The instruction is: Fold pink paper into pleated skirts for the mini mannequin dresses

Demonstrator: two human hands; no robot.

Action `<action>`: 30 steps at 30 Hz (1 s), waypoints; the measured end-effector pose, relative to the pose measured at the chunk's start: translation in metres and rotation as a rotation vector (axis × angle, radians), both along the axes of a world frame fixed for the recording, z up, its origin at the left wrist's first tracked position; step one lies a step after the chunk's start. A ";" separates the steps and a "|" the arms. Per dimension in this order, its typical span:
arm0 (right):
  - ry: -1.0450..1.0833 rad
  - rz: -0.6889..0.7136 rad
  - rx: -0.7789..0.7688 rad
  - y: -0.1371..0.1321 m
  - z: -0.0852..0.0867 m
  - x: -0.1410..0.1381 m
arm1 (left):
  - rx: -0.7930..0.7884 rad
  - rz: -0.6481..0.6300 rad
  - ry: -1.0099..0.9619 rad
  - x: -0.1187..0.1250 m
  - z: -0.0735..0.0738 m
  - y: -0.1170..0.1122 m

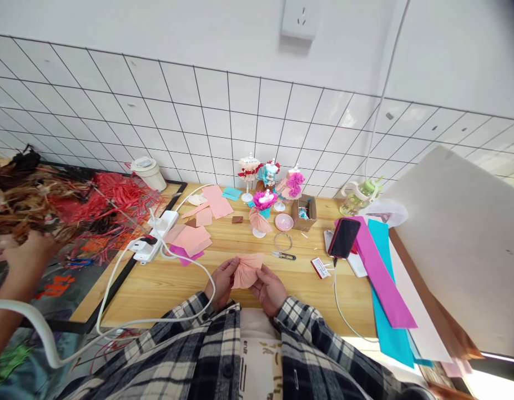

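Observation:
Both my hands hold a piece of pleated light pink paper (246,269) just above the near part of the wooden table (307,289). My left hand (221,283) pinches its left edge with closed fingers. My right hand (270,290) grips its lower right side, fingers curled. Small snips (282,255) and a metal ring (283,241) lie just beyond the paper.
Loose pink paper sheets (192,238) and a white power strip (156,236) lie to the left. Small paper dress figures (267,191) stand at the back. A phone (344,237), magenta (379,272) and blue paper strips (390,328) lie right. Another person's hand (26,253) works at red strands (115,197) far left.

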State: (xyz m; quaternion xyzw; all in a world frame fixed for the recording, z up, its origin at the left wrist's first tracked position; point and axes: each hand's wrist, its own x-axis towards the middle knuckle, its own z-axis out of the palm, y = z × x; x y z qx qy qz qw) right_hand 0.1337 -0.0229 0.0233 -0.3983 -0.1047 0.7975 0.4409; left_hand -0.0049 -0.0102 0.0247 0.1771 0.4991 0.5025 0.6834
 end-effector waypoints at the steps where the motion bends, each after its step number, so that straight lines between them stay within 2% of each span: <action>1: 0.027 0.013 -0.009 -0.001 0.002 0.000 | 0.014 0.033 0.010 0.000 -0.001 0.001; 5: 0.012 0.156 0.003 -0.004 0.007 -0.004 | 0.072 0.146 0.085 0.001 -0.004 0.003; 9: -0.172 0.136 0.072 -0.005 0.002 -0.010 | 0.098 0.142 0.120 0.005 -0.005 0.003; 11: -0.216 0.119 0.114 -0.004 -0.003 -0.011 | 0.076 0.125 0.078 0.005 -0.004 0.002; 13: -0.297 0.072 0.213 -0.002 -0.007 -0.009 | 0.035 0.102 0.015 0.004 -0.004 0.002; 15: -0.476 0.031 0.352 0.000 -0.008 -0.006 | -0.056 0.065 -0.046 0.001 -0.003 0.002; 17: -0.684 0.027 0.487 0.001 -0.007 -0.003 | -0.176 0.032 -0.090 -0.002 -0.003 0.002; 19: -0.792 0.055 0.562 0.001 -0.006 -0.001 | -0.229 0.015 -0.135 -0.003 -0.003 0.002; 21: -0.747 0.090 0.542 0.001 -0.007 -0.001 | -0.173 0.024 -0.150 -0.003 -0.003 0.002; 23: -0.622 0.149 0.445 0.000 -0.008 -0.003 | -0.102 0.043 -0.119 -0.002 -0.003 0.002; 26: -0.454 0.314 0.287 -0.001 -0.011 -0.005 | -0.049 0.050 -0.057 0.000 -0.005 0.002; 28: -0.408 0.399 0.244 -0.002 -0.012 -0.005 | -0.013 0.045 -0.033 0.001 -0.008 0.001; 30: -0.400 0.393 0.231 -0.002 -0.012 -0.005 | 0.009 0.051 0.031 0.000 -0.012 0.001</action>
